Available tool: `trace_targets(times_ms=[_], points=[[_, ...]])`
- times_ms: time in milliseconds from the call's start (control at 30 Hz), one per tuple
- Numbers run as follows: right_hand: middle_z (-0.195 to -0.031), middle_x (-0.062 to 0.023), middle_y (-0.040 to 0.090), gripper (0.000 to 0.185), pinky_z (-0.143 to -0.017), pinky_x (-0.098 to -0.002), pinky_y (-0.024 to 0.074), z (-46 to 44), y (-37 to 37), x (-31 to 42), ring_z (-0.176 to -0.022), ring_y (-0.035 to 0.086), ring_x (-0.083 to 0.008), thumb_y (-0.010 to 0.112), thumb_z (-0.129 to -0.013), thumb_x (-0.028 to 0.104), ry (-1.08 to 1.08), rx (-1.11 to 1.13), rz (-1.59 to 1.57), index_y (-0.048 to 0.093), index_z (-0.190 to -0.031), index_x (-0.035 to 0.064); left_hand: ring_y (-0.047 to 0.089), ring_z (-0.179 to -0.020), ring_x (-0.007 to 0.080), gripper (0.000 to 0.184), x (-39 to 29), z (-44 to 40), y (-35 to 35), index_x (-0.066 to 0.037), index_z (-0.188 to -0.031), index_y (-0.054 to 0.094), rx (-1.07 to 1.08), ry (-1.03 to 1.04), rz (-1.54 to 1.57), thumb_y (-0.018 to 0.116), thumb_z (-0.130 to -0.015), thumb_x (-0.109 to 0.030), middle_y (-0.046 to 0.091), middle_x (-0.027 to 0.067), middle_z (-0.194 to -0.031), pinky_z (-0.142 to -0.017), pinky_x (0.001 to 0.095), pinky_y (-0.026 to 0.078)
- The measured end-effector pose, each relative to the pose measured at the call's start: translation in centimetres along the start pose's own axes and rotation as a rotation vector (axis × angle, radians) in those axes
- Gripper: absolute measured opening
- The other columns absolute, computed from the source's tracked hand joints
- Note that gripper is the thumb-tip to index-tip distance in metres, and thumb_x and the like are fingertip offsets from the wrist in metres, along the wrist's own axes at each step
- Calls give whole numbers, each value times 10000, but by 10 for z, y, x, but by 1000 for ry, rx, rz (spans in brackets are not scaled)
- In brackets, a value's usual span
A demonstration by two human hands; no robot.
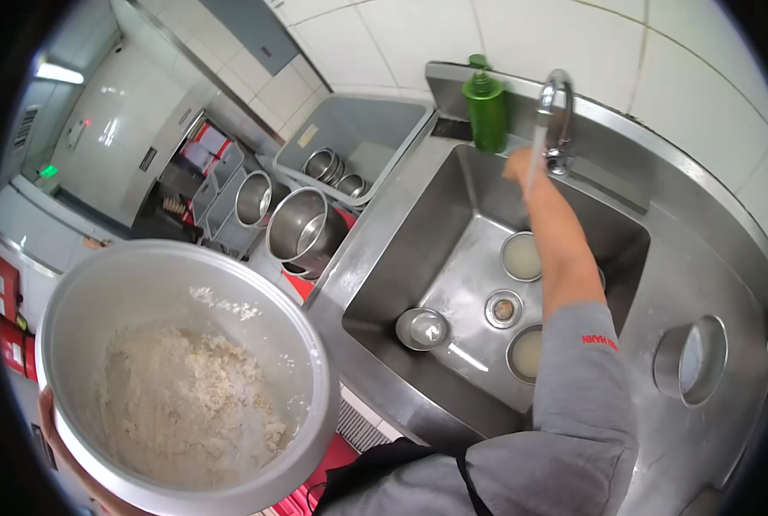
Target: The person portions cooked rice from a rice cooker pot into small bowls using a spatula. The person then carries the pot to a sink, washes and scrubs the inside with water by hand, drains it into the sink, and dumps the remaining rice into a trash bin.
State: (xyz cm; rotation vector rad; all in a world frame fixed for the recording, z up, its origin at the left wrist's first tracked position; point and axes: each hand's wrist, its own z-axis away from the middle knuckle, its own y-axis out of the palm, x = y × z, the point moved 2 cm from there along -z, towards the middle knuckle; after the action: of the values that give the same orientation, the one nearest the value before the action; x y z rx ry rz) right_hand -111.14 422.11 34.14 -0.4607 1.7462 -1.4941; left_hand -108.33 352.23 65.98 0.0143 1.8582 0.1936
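Large metal pot held at left, the right hand at the running tap.
In the head view, the left hand [50, 421] has hold of the large metal pot [60, 311] from outside, fingers closed against its wall; clumpy pale dough mix [190, 396] lies in the pot, beside the sink [452, 258]. The right hand [526, 165] is by the water stream [536, 159] under the tap [556, 90], near the green bottle [487, 116]; how far its fingers are open, I cannot tell.
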Motion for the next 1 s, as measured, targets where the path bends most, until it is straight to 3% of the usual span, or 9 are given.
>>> trace_targets(times_ms=[67, 133, 167, 300, 400, 500, 633, 867, 1000], points=[[-992, -91, 603, 385, -865, -500, 350, 9, -1, 25, -997, 524, -284, 481, -781, 447, -176, 84, -334, 620, -996, 158, 549, -892, 197, 395, -9, -2, -2, -11, -999, 559, 92, -37, 51, 502, -786, -339, 573, 104, -999, -776, 296, 441], [-815, -121, 612, 311, -676, -393, 458, 66, -45, 43, -765, 580, -287, 509, -784, 330, -760, -419, -808, 614, -815, 39, 557, -881, 198, 386, -24, -5, 9, -14, -989, 567, 191, -77, 76, 504, -786, -336, 577, 106, -993, -768, 294, 447], [-782, -90, 602, 165, -605, -360, 464, 103, -69, 47, -718, 590, -221, 491, -788, 182, -277, 48, -1369, 572, -726, 52, 568, -812, 187, 362, -33, -5, 22, -10, -972, 575, 229, -96, 57, 521, -771, -307, 606, 104, -907, -729, 271, 452], [-789, -58, 590, 82, -630, -342, 464, 260, -111, 56, -742, 580, -169, 510, -748, 146, 70, 55, -2407, 547, -760, 74, 560, -732, 194, 326, -76, -14, 30, 1, -934, 583, 532, -151, 123, 545, -755, -269, 606, 92, -848, -697, 270, 444], [-1062, -92, 565, 475, -756, -408, 449, 378, -100, 97, -914, 550, -220, 504, -802, 432, 164, 419, -2332, 504, -1146, 105, 557, -684, 182, 266, -67, -14, 28, 2, -890, 570, 649, -163, 83, 558, -725, -206, 580, 97, -787, -621, 268, 458], [-928, -91, 613, 298, -713, -357, 494, 496, -137, 93, -761, 603, -182, 517, -834, 270, 629, 96, -2638, 569, -1020, 44, 551, -651, 165, 214, -66, 12, 14, -5, -867, 545, 831, -388, 196, 580, -695, -127, 559, 78, -777, -569, 253, 454], [-948, -155, 580, 568, -700, -363, 474, 382, 15, -9, -850, 581, -250, 687, -685, 284, 977, 113, -2036, 472, -1098, -42, 547, -637, 157, 243, 122, 19, 248, 20, -913, 513, 1187, -420, -101, 564, -723, -124, 560, 81, -777, -577, 253, 455], [-702, -44, 535, 330, -557, -274, 411, 495, 44, 10, -601, 501, -137, 730, -637, 145, 1342, -480, -1555, 494, -823, 8, 574, -741, 255, 310, 267, 16, 163, 131, -970, 478, 1288, -539, -625, 538, -719, -40, 563, 196, -847, -622, 347, 460], [-898, -121, 618, 475, -741, -310, 433, 504, 53, 3, -824, 587, -221, 728, -626, 256, 1398, -251, -1346, 569, -988, -7, 550, -883, 336, 358, 340, 42, 167, 158, -1053, 441, 1188, -911, -507, 478, -724, 21, 526, 259, -977, -721, 410, 454]])
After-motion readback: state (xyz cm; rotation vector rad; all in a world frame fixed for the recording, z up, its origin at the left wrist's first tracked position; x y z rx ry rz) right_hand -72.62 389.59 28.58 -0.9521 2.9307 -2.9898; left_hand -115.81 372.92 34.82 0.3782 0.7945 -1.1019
